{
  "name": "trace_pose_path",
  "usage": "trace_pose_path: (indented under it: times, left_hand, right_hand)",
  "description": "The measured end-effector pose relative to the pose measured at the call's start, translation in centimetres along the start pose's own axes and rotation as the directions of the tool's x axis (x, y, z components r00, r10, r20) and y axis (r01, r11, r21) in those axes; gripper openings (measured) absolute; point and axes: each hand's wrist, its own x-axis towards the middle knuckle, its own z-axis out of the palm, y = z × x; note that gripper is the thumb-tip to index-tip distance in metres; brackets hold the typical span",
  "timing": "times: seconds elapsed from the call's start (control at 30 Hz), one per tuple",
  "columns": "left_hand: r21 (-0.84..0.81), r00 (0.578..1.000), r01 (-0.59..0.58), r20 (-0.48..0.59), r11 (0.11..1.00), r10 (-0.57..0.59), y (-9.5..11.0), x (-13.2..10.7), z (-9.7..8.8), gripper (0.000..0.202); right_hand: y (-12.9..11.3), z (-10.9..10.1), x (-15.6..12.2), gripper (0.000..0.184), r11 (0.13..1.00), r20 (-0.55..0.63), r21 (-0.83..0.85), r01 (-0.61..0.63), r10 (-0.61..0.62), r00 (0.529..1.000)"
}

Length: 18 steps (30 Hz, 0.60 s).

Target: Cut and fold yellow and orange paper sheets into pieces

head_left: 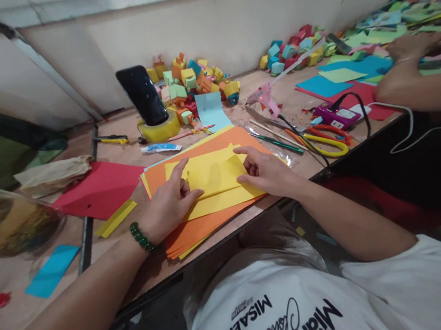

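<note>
A yellow paper sheet (216, 178), partly folded, lies on a stack of orange sheets (195, 225) at the table's front edge. My left hand (169, 204) presses on the sheet's left side, index finger stretched out, thumb on the paper, the other fingers curled. My right hand (266, 170) pinches the folded flap at the right, fingers bent on the paper. A green bead bracelet (141, 237) circles my left wrist.
A black phone (142, 94) leans on a yellow tape roll (161, 130) before a pile of folded paper cubes (192, 84). Glue gun (262, 96), yellow-handled scissors (326, 141), red paper (99, 191) and a glue tube (161, 148) lie around. Another person's arm (412, 82) rests at the right.
</note>
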Motion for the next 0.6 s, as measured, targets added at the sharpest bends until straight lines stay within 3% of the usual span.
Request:
trace_pose_path:
  times: [0.13,0.23,0.47,0.6]
  left_hand:
    - [0.080,0.999,-0.033,-0.005,0.996,0.034,-0.1,-0.2,0.1,0.073]
    - [0.047,0.999,-0.042,-0.011,0.998,0.043,-0.3,-0.2,0.3,0.072]
    - [-0.252,0.998,0.042,-0.043,0.967,-0.054,-0.5,0.1,0.3,0.084]
    - [-0.437,0.992,0.127,0.068,0.891,-0.108,0.3,-0.1,-0.1,0.091]
  right_hand:
    - [0.3,0.0,-0.1,0.055,1.000,0.010,-0.009,0.021,-0.020,1.000]
    - [0.7,0.1,-0.2,0.055,0.999,0.011,0.010,0.035,-0.035,0.999]
    - [0.9,-0.1,0.0,0.061,0.982,0.044,0.188,-0.015,0.007,0.999]
    - [1.1,-0.4,-0.1,0.060,0.948,0.119,0.318,-0.027,-0.012,0.993]
